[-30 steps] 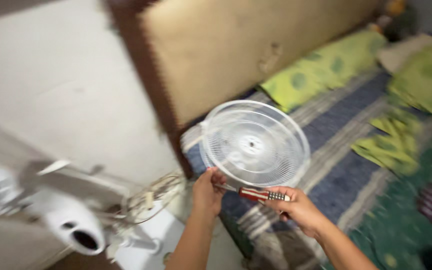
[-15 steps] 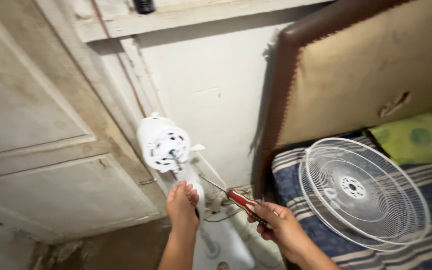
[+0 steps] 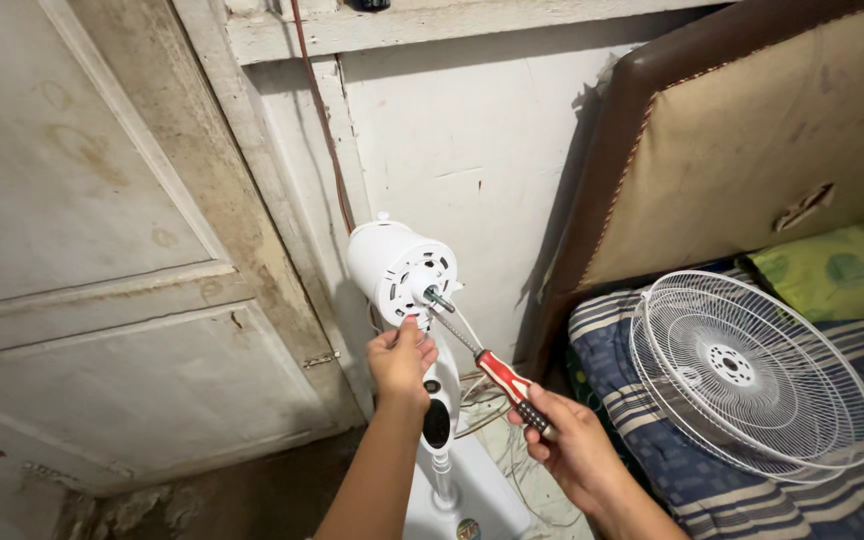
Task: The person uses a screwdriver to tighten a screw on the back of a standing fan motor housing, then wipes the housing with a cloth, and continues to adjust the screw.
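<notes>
Here, a worn panelled door (image 3: 102, 250) fills the left side, and a brown padded headboard (image 3: 752, 150) leans at the right above a bed with a striped blue sheet (image 3: 652, 440). On that sheet lies a white wire fan guard (image 3: 752, 375), tilted, just beside a green pillow (image 3: 842, 265). Between door and bed stands a white fan motor housing (image 3: 397, 268) on its stand (image 3: 439, 440), its bare face turned toward the camera, well apart from the guard. The left hand (image 3: 400, 362) reaches up with fingers curled, the fingertips touching the lower edge of the housing face; it holds nothing that shows. The right hand (image 3: 567, 440) is closed around the red and black handle of a screwdriver (image 3: 482, 360), whose metal shaft slants up to the housing's centre, the tip meeting the hub.
</notes>
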